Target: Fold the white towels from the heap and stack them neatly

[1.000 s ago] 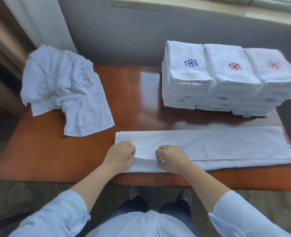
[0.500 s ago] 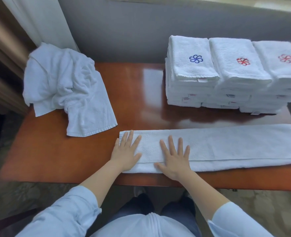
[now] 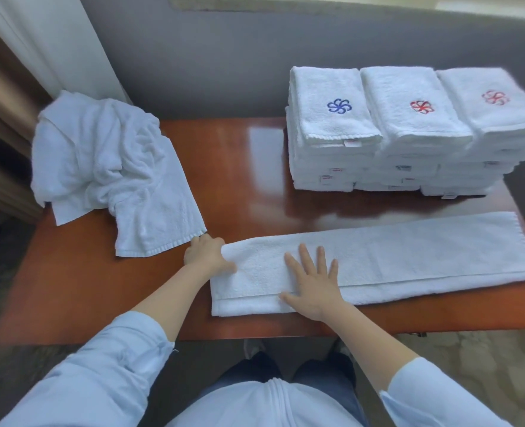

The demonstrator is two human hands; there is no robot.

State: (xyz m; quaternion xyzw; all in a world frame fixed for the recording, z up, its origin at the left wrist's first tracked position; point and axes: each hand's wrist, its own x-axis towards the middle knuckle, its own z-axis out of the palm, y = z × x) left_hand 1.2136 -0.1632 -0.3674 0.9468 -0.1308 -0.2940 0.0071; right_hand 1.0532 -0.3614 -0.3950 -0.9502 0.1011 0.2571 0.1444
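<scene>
A long white towel [image 3: 409, 257], folded lengthwise into a strip, lies along the near edge of the wooden table [image 3: 239, 167]. My left hand [image 3: 207, 255] grips the strip's left end, fingers curled under it and thumb on top. My right hand [image 3: 312, 283] lies flat on the strip a little to the right, fingers spread. A crumpled heap of white towels [image 3: 100, 161] sits at the table's far left. Three stacks of folded towels [image 3: 409, 134] with blue and red embroidered flowers stand side by side at the far right.
A grey wall runs behind the table, with a white curtain [image 3: 54, 41] in the left corner. The heap's loose towel edge [image 3: 162, 241] lies just left of my left hand. Bare wood shows between the heap and the stacks.
Half a second ago both hands lay flat on the strip. My left hand has since slid to the left end and curled round it; the right hand has stayed flat.
</scene>
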